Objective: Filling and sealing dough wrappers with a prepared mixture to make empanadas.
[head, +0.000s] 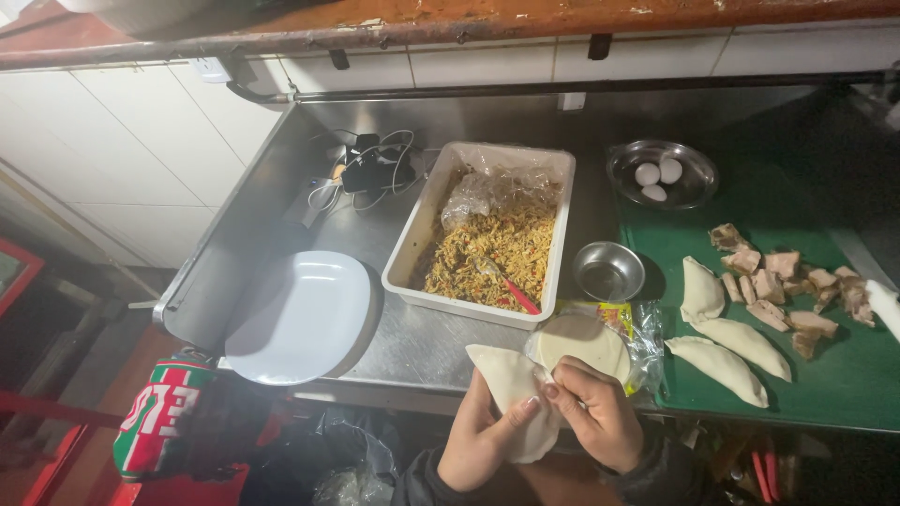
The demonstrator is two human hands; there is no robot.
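Both hands clamp a folded dumpling (514, 398): left hand (480, 436) cradles it beneath, right hand (600, 417) pinches its edge. Best to press the seam evenly, fingertip by fingertip. Wrappers (581, 342) lie just beyond the right hand on the counter (412, 342).

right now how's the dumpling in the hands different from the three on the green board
The dumpling in the hands is held off the counter between the left hand and right hand, which pinch its edge; the three dumplings on the green board lie flat and untouched. The held one is partly hidden by fingers; the board ones show whole. All are pale, folded half-moons.
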